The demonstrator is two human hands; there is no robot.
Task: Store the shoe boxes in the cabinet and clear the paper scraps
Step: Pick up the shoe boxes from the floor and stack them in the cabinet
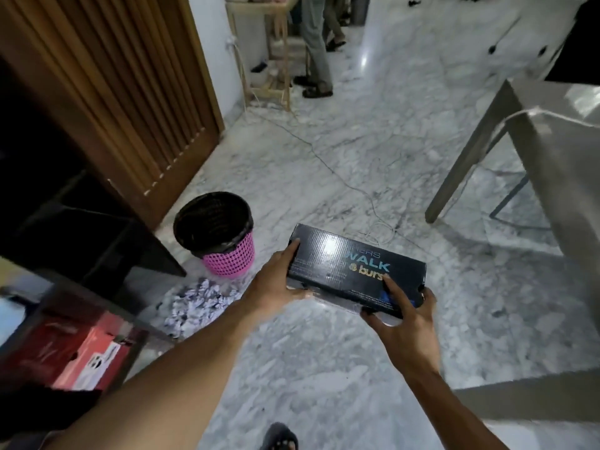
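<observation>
Nearest us, at the near left, a red shoe box (87, 349) lies on a low shelf of what we take to be the dark cabinet (107, 241). Ahead, the black shoe box (350, 264) is held level above the marble floor (324, 368), clear of it. The left hand (279, 280) grips its left end, thumb on the lid. The right hand (406, 316) grips its near right corner, fingers curled over the edge. Just left of the box, paper scraps (198, 303) lie heaped on the floor, touching the foot of a pink bin (216, 233) beyond them.

We judge the storing step in hand, with the scraps not yet cleared. The next move calls for swinging the box left and lining it up with a free shelf, clear of the bin. Farther off stand a wooden door (113, 92) on the left and a grey table (552, 151) on the right.
</observation>
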